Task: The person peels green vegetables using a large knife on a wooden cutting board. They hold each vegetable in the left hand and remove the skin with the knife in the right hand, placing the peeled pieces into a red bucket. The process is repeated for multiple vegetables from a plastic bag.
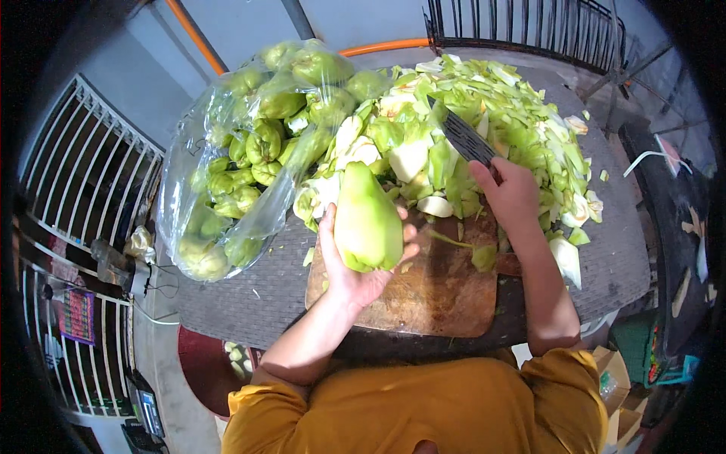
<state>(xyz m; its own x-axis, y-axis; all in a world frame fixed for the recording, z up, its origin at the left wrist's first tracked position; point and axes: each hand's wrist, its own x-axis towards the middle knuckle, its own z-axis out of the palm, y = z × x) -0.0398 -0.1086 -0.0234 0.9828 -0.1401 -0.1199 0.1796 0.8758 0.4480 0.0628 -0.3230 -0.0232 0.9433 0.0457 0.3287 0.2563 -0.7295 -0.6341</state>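
Note:
My left hand (358, 288) cradles a pale green chayote (370, 224) from below, its fingers around the right side. The fruit is smooth, light and looks peeled. In my right hand (515, 196) is a knife with a dark, streaked blade (468, 136), which points up and left over a heap of green and white peelings (510, 108). The knife is apart from the fruit. Below both hands lies a wooden cutting board (431, 306), with a peeling (484, 258) on its right part. A clear plastic bag (181, 170) of whole green chayotes (264, 142) stands at the left.
The grey, woven-patterned table (615, 278) has a rounded edge. Below it at left, a dark red tub (198, 366) stands near pale pieces. Cardboard boxes (615, 374) and a green crate (629, 340) are at lower right. White metal bars (85, 164) line the left.

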